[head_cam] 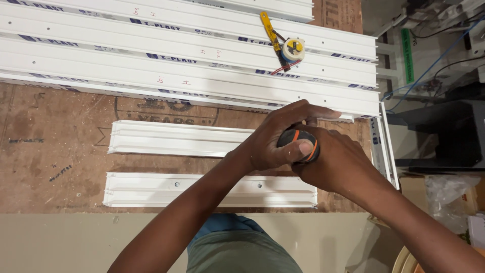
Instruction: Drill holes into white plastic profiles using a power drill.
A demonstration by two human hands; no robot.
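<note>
White channel sections (202, 60) lie in long rows across the far side of my brown table (55, 146), with two shorter pieces, one (177, 138) and another (202, 190), nearer me. My left hand (270, 141) wraps the black-and-orange screwdriver handle (299, 145), thumb pressed on its cap; my right hand (336, 164) cups it from beside, fingers closed. I judge I'm driving a screw at the short piece's end; next calls for steady downward pressure. A yellow tool (283, 43) rests on the rows.
</note>
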